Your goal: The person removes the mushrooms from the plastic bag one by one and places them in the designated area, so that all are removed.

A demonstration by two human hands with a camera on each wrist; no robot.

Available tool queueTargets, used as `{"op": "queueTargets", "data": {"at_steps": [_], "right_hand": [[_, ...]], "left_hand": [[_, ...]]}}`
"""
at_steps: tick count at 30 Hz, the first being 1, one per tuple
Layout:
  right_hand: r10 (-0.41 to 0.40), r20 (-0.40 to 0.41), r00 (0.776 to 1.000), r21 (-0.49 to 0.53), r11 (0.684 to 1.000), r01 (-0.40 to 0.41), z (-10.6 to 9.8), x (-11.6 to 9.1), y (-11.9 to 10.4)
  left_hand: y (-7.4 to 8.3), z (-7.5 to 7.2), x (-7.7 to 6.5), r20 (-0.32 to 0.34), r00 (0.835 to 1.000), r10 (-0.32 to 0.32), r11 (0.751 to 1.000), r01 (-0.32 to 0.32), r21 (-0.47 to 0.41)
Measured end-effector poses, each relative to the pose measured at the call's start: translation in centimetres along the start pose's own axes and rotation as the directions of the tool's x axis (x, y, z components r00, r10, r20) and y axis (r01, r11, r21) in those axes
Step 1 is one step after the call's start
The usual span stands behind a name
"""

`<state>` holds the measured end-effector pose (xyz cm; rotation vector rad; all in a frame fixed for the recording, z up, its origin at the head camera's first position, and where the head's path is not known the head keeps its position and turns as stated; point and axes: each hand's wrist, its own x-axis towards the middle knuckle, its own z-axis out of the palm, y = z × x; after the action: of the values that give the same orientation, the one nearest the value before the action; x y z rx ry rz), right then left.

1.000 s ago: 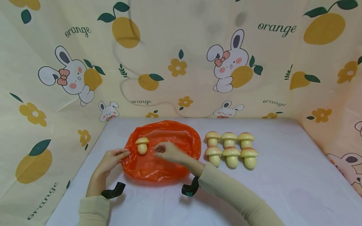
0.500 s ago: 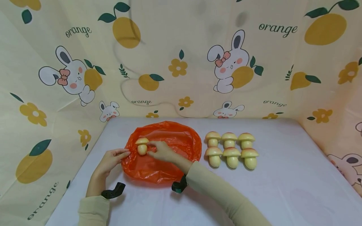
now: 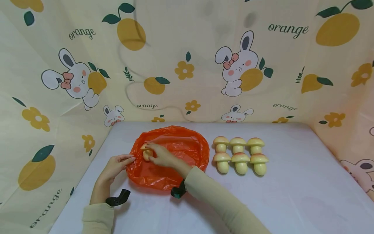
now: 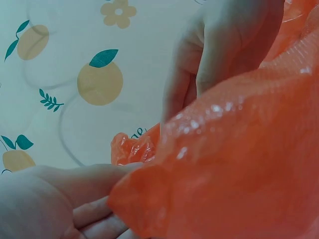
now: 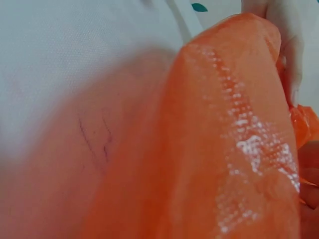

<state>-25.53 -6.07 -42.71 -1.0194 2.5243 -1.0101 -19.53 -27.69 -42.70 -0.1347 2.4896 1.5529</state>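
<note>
An orange plastic bag (image 3: 181, 140) lies spread on the table with its mouth facing up and its edge rolled into a rim. My left hand (image 3: 113, 167) pinches the bag's left rim between thumb and fingers; in the left wrist view that left hand (image 4: 55, 199) is at the lower left. Inside the bag, near its left side, a toy mushroom (image 3: 147, 155) with a pale yellow stem stands partly covered. My right hand (image 3: 163, 157) reaches over the rim and grips this mushroom, fingers at the cap and thumb by the stem. Bag plastic hides the mushroom from both wrist views.
Several toy mushrooms (image 3: 240, 162) with reddish-yellow caps lie in two neat rows to the right of the bag. The white table (image 3: 292, 182) is bordered by a patterned cloth backdrop (image 3: 204, 87) at the back and sides.
My right hand has moved left within the bag, from beside the mushroom onto it, and now grips it. The left hand keeps its pinch on the rim.
</note>
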Motion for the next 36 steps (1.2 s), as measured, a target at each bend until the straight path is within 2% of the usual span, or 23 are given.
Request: {"op": "queueTargets", "data": {"at_steps": [7,12,18,25,30,36], "right_hand": [[0.063,0.009,0.998,0.021,0.998,-0.063,0.3,0.2,0.2],[0.127,-0.052,0.991,0.076,0.989,-0.123,0.1,-0.1,0.3],[0.194,-0.156,0.969,0.094,0.979,-0.181,-0.1,-0.3,0.3],[0.234,-0.172,0.957,0.065,0.972,-0.226,0.5,-0.1,0.8],[0.265,-0.221,0.939,0.153,0.960,-0.235,1.1,0.3,1.3],[0.321,-0.245,0.915,0.282,0.926,-0.250,1.7,1.1,2.2]], "left_hand": [[0.0,0.1,0.0,0.003,1.000,-0.006,1.000,0.006,0.000],[-0.1,0.1,0.1,-0.002,1.000,-0.009,1.000,0.009,0.001],[-0.1,0.2,0.0,-0.007,1.000,-0.012,1.000,0.012,0.011],[0.1,0.4,0.1,-0.015,1.000,-0.006,1.000,0.006,0.009],[0.1,0.4,0.1,-0.012,1.000,-0.006,1.000,0.006,0.014],[0.0,0.3,0.0,-0.012,1.000,-0.005,1.000,0.005,-0.001]]}}
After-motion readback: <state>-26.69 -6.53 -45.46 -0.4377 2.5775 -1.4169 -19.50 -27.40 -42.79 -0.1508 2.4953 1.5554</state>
